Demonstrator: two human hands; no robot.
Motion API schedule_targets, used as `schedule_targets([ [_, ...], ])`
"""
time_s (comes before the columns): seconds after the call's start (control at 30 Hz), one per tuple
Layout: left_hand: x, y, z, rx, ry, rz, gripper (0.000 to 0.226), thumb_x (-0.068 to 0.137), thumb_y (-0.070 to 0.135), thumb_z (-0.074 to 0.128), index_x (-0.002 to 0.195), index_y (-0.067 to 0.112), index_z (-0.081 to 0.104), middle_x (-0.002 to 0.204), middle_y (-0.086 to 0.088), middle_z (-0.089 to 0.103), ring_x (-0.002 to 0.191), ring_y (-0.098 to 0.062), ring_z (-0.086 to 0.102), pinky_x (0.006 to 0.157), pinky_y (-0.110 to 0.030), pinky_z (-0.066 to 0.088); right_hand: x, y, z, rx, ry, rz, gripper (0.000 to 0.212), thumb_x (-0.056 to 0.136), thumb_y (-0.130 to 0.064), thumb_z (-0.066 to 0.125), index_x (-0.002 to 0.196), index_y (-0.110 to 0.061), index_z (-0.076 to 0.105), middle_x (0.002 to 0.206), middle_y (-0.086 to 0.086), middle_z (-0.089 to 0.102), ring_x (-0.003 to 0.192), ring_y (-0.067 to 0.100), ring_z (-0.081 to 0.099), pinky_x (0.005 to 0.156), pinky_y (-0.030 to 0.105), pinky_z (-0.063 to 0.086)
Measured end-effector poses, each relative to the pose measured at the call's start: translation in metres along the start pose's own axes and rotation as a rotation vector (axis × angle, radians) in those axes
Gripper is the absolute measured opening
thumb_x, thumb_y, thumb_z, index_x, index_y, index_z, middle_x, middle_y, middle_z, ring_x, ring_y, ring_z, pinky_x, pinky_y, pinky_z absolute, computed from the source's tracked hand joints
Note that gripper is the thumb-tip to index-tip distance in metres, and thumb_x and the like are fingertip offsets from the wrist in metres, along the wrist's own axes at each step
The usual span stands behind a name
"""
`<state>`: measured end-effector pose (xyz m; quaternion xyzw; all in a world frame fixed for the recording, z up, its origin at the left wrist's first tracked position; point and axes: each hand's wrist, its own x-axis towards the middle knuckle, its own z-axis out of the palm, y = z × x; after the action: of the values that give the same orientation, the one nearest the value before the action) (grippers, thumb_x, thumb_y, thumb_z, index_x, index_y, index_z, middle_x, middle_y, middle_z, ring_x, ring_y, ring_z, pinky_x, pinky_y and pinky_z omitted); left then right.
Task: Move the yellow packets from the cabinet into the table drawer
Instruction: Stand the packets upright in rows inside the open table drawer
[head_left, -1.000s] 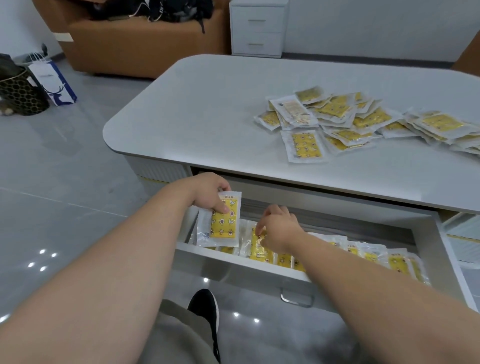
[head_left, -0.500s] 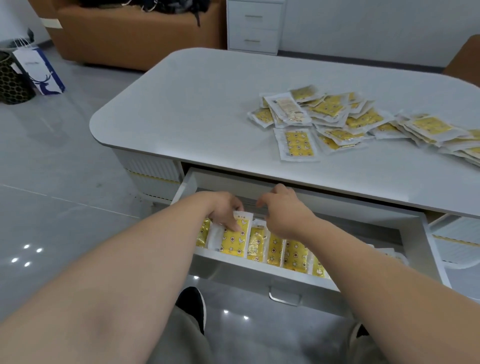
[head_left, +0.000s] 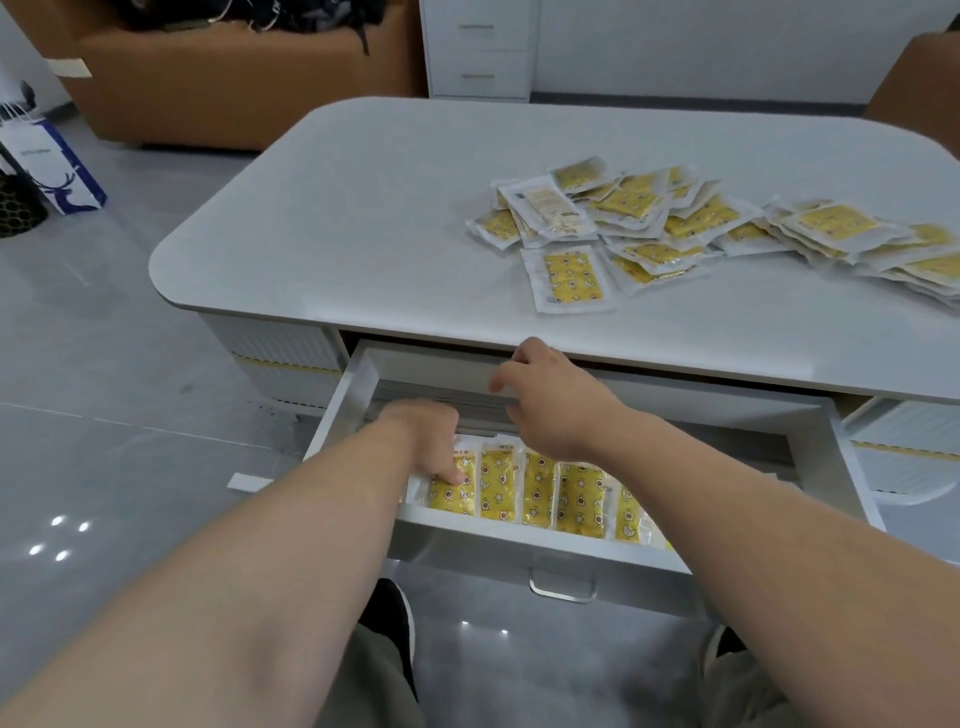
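Observation:
The white table's drawer (head_left: 519, 535) stands pulled out below the tabletop (head_left: 363, 218). A row of yellow packets (head_left: 540, 488) stands side by side along its front. My left hand (head_left: 423, 441) reaches into the drawer's left end, covering the top of the leftmost yellow packet (head_left: 449, 493), with a fingertip on its face. Above the drawer's back my right hand (head_left: 550, 402) hovers just under the table edge, fingers apart, holding nothing. A loose pile of yellow packets (head_left: 649, 218) lies on the right of the tabletop.
The drawer's metal handle (head_left: 563, 590) hangs over my knees and a black shoe (head_left: 392, 618). A brown sofa (head_left: 234, 88) and a white drawer cabinet (head_left: 478, 49) stand behind the table. A blue-and-white paper bag (head_left: 57, 171) sits on the grey floor at left.
My left hand has lowered its packet into the row at the drawer's left end. My right hand has lifted off the packets and risen toward the table edge.

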<state>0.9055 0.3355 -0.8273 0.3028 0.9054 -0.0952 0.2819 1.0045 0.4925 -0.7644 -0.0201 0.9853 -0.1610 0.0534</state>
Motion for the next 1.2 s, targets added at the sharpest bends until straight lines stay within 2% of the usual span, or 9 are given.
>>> schedule_targets([
  [0.13,-0.006,0.010,-0.005,0.213,0.094,-0.013,0.088,0.067,0.068,0.077,0.131,0.015,0.046,0.126,-0.005,0.054,0.115,-0.025,0.055,0.089,-0.037,0.047,0.000,-0.006,-0.010,0.084,0.055,-0.009,0.034,0.100,-0.021,0.054,0.133,-0.025,0.058,0.132,0.000,0.042,0.098,0.017,0.055,0.091,0.036,0.052],
  [0.23,-0.012,0.028,-0.023,0.150,0.009,-0.070,0.084,0.072,0.055,0.081,0.135,0.011,0.047,0.133,-0.008,0.053,0.116,-0.027,0.057,0.094,-0.039,0.051,0.001,-0.005,-0.022,0.113,0.123,-0.014,0.032,0.099,-0.018,0.054,0.129,-0.025,0.062,0.125,-0.001,0.045,0.100,0.017,0.057,0.090,0.034,0.051],
  [0.37,-0.031,0.049,-0.082,-0.046,-0.158,-0.120,0.042,0.081,0.048,0.077,0.092,0.009,0.066,0.084,-0.002,0.069,0.075,-0.020,0.065,0.080,-0.035,0.055,0.003,0.015,-0.046,0.199,0.219,0.068,0.034,0.092,-0.009,0.055,0.121,-0.023,0.067,0.113,-0.003,0.047,0.094,0.014,0.054,0.086,0.030,0.047],
  [0.47,-0.049,0.052,-0.122,-0.166,0.050,-0.073,0.037,0.086,0.045,0.072,0.073,0.011,0.067,0.068,-0.001,0.065,0.064,-0.018,0.060,0.064,-0.030,0.047,0.008,0.043,-0.062,0.274,0.339,0.230,0.035,0.088,-0.005,0.053,0.116,-0.021,0.069,0.111,0.002,0.052,0.098,0.020,0.056,0.078,0.029,0.045],
  [0.63,-0.041,0.066,-0.132,-0.345,0.642,0.012,0.031,0.098,0.042,0.053,0.102,0.015,0.067,0.099,-0.003,0.067,0.094,-0.024,0.063,0.079,-0.037,0.052,0.019,0.087,-0.064,0.039,0.374,0.470,0.043,0.099,-0.024,0.050,0.141,-0.020,0.051,0.146,0.006,0.046,0.138,0.031,0.034,0.107,0.046,0.035],
  [0.77,-0.014,0.083,-0.118,-0.138,0.593,0.146,0.044,0.104,0.042,0.041,0.139,0.015,0.048,0.146,-0.006,0.049,0.133,-0.028,0.042,0.099,-0.045,0.041,0.027,0.100,-0.053,-0.017,0.167,0.481,0.046,0.102,-0.037,0.037,0.143,-0.018,0.041,0.149,0.005,0.045,0.141,0.030,0.028,0.106,0.050,0.027],
  [0.87,0.000,0.089,-0.106,-0.053,0.594,0.129,0.032,0.104,0.038,0.035,0.117,0.016,0.055,0.126,-0.007,0.059,0.117,-0.028,0.049,0.079,-0.038,0.036,0.027,0.100,-0.049,-0.092,0.186,0.480,0.037,0.102,-0.035,0.035,0.130,-0.016,0.051,0.134,0.008,0.055,0.138,0.030,0.031,0.104,0.048,0.027],
  [1.0,0.001,0.092,-0.106,0.046,0.732,0.071,0.039,0.105,0.036,0.033,0.110,0.016,0.067,0.110,-0.008,0.059,0.109,-0.029,0.049,0.077,-0.036,0.030,0.017,0.095,-0.054,-0.138,0.386,0.443,0.031,0.102,-0.023,0.038,0.118,-0.016,0.063,0.107,0.006,0.064,0.110,0.028,0.051,0.098,0.042,0.031],
  [1.2,0.006,0.087,-0.099,-0.126,0.737,0.082,0.028,0.101,0.032,0.049,0.112,0.016,0.069,0.122,-0.007,0.054,0.109,-0.029,0.050,0.087,-0.039,0.044,0.006,0.091,-0.061,-0.070,0.313,0.405,0.031,0.095,-0.015,0.047,0.115,-0.018,0.071,0.120,0.005,0.064,0.105,0.030,0.060,0.086,0.035,0.044],
])
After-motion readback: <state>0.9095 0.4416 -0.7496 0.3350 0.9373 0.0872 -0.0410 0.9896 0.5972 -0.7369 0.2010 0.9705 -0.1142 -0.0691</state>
